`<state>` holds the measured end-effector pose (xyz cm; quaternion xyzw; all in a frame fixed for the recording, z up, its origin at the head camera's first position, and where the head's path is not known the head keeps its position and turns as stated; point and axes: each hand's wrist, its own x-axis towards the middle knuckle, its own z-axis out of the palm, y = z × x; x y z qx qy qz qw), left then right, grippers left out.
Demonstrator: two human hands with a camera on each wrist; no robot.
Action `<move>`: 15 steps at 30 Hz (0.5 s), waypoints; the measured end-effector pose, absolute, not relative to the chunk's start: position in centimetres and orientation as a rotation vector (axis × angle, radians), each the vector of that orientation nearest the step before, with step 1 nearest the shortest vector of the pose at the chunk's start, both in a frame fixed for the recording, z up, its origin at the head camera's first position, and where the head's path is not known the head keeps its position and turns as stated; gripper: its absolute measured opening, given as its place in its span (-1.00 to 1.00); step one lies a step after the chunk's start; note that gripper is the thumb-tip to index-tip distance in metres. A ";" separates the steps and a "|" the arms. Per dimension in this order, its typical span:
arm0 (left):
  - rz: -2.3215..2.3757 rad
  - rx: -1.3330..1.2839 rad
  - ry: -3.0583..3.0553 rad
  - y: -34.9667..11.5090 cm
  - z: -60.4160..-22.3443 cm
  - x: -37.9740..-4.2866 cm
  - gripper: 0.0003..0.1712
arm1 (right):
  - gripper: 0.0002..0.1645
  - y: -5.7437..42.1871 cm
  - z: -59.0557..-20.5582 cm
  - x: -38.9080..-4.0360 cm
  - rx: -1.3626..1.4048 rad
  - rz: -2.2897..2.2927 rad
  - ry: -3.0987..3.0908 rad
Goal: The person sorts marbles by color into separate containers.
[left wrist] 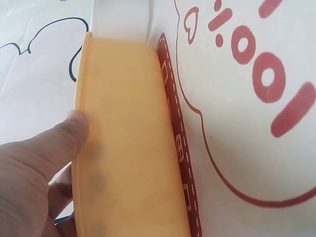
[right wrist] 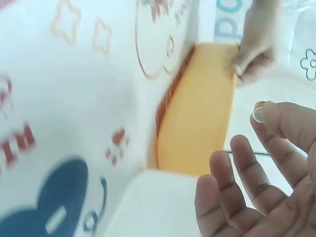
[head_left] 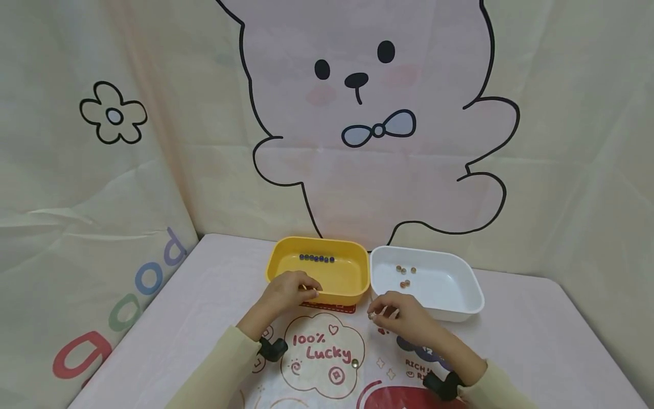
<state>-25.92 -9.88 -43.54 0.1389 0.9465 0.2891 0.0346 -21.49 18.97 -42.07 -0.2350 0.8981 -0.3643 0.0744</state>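
Note:
My left hand [head_left: 291, 288] grips the near rim of a yellow tray [head_left: 343, 277], the thumb outside and the other fingers over the inner side. A row of dark blue marbles [head_left: 316, 259] lies along the tray's floor. Between thumb and index finger my right hand [head_left: 406, 319] pinches a clear glass marble [right wrist: 258, 113] with an orange streak; the other fingers are loosely bent. This hand is in front of a white tray [head_left: 447, 287], beside its near left corner. Several orange-brown marbles [head_left: 413, 270] are scattered on the white tray's floor.
A single marble [head_left: 355, 363] sits on the printed tablecloth [head_left: 322, 380], nearer to me than the trays. Both trays stand side by side, almost touching. Behind them hangs a curtain [head_left: 434, 187] with a bear drawing, and another cloth [head_left: 97, 227] hangs at the left.

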 end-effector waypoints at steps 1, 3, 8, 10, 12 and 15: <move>0.886 0.430 2.911 -9.9 -43.5 -25.9 -0.86 | -0.85 19.2 -41.8 -21.7 -0.674 -1.087 2.711; 0.886 0.430 2.908 -9.9 -43.5 -26.0 -0.86 | -0.84 19.7 -41.4 -22.1 -0.640 -1.074 2.750; 0.892 0.409 2.898 -9.8 -43.6 -25.9 -0.84 | -0.83 21.5 -40.8 -23.3 -0.590 -1.041 2.853; 0.889 0.408 2.900 -9.9 -43.6 -25.9 -0.84 | -0.84 22.1 -40.7 -23.8 -0.574 -1.031 2.888; 0.889 0.413 2.903 -9.9 -43.7 -25.9 -0.84 | -0.85 22.8 -40.5 -24.5 -0.583 -1.021 2.909; 0.888 0.413 2.906 -9.9 -43.7 -25.9 -0.84 | -0.86 23.9 -40.4 -25.4 -0.554 -1.021 2.928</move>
